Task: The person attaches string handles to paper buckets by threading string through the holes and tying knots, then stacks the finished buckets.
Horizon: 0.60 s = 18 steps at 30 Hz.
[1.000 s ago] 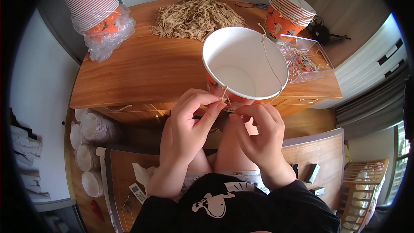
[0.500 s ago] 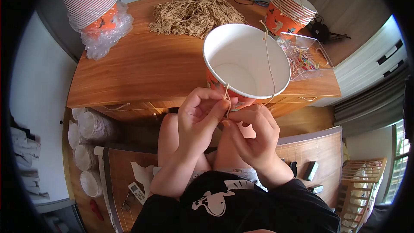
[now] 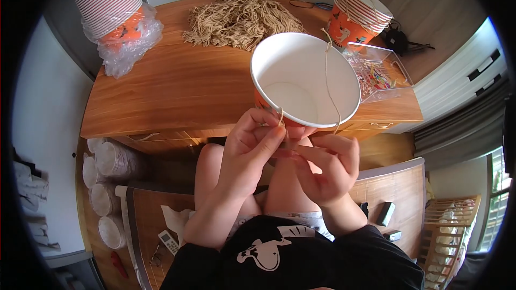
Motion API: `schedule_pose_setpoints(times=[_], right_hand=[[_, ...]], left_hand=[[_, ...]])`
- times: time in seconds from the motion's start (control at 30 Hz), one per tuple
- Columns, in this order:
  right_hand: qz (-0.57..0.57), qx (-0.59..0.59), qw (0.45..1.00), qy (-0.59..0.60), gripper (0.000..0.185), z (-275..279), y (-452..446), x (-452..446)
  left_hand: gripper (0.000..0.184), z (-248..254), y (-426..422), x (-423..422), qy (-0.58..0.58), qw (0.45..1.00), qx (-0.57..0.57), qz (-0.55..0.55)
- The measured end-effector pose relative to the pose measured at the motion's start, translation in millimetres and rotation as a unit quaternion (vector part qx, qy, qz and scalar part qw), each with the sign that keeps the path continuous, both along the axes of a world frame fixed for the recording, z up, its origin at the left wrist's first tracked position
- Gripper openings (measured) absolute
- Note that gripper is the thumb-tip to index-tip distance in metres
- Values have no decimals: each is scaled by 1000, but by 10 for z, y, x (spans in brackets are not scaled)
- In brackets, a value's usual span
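Observation:
A large paper bucket, white inside and orange outside, tilts toward me above my knees at the table's near edge. A thin twine hangs across its mouth from a knot at the far rim. At the near rim, the twine's other part passes through the wall. My left hand pinches the twine there between thumb and finger, close against the bucket. Just to the right and slightly lower, my right hand has thumb and index finger pressed together on the twine's end, which is blurred and hard to see.
On the wooden table lie a heap of twine pieces, a bagged bucket stack, a stack with twine handles and a clear box of small colourful items. White stacked buckets stand on the floor at left.
My right hand has moved slightly right and down, away from my left hand, its other fingers lifting. My left hand keeps its pinch near the rim. The bucket has barely shifted.

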State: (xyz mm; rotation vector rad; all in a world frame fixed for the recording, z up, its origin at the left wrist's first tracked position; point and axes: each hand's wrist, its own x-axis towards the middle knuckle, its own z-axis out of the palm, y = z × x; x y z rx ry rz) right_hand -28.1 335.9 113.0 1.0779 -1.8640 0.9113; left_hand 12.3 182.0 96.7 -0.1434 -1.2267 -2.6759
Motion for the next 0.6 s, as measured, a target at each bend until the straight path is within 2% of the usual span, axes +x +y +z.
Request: schedule_pose_setpoints(times=[0.1,0.23,0.3,0.4,0.47,0.6], right_hand=[[-37,-23,999,20,39,-23,-6,-25],[-61,37,996,53,41,82,-41,-52],[-56,57,994,75,41,101,-37,-72],[-44,71,993,85,43,106,-47,-73],[-33,86,993,74,32,147,-69,-44],[-45,81,994,59,30,145,-49,-47]], left_hand=[[10,-17,-2,0,-6,1000,0,-8],[9,-10,4,8,33,997,59,-40],[9,7,15,18,-10,1000,4,-2],[9,-16,4,34,-6,1000,8,7],[9,-55,-35,27,6,1000,15,-5],[10,-75,-68,16,32,998,44,-34]])
